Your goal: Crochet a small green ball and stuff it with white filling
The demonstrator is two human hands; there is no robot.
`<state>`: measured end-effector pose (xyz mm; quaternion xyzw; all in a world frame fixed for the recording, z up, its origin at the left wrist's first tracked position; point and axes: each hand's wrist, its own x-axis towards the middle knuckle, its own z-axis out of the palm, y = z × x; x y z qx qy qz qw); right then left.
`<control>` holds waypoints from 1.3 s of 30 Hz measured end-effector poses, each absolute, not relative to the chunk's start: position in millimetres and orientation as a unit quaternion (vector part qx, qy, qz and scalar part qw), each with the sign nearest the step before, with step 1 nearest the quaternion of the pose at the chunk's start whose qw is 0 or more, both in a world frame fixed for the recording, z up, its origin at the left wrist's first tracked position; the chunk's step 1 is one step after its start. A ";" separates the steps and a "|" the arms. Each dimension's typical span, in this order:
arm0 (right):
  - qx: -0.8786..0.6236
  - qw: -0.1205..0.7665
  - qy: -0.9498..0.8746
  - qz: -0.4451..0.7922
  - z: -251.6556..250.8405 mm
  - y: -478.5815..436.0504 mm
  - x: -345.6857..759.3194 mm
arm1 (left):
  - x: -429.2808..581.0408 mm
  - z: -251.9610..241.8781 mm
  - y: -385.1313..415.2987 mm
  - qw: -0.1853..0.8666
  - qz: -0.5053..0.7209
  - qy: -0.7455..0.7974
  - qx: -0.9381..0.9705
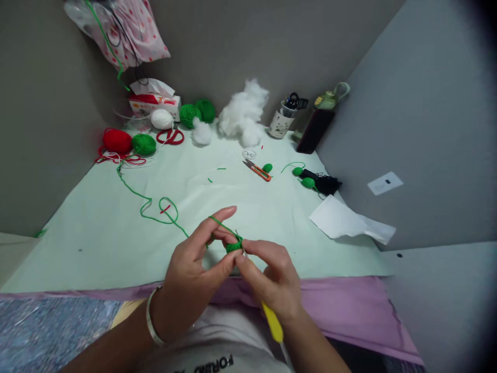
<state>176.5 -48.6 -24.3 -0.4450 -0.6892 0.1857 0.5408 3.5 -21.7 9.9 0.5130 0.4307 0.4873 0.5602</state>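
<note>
My left hand pinches a small green crochet piece between thumb and fingers, and green yarn passes over its raised index finger. In my right hand is a crochet hook with a yellow handle; its metal tip meets the edge of the crochet piece. A strand of green yarn runs from my left hand across the table to the far left, near a green yarn ball. Part of the crochet piece is hidden behind my fingers.
Orange thread snips and small green crocheted pieces lie beyond my hands. Farther back are red scissors, a red yarn ball, white stuffing, a tissue box and a pen cup. White paper lies right.
</note>
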 end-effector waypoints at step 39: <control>-0.355 0.666 -0.500 0.425 -11.0 -29.6 167.8 | 2.9 5.5 -8.2 0.809 0.405 0.282 0.320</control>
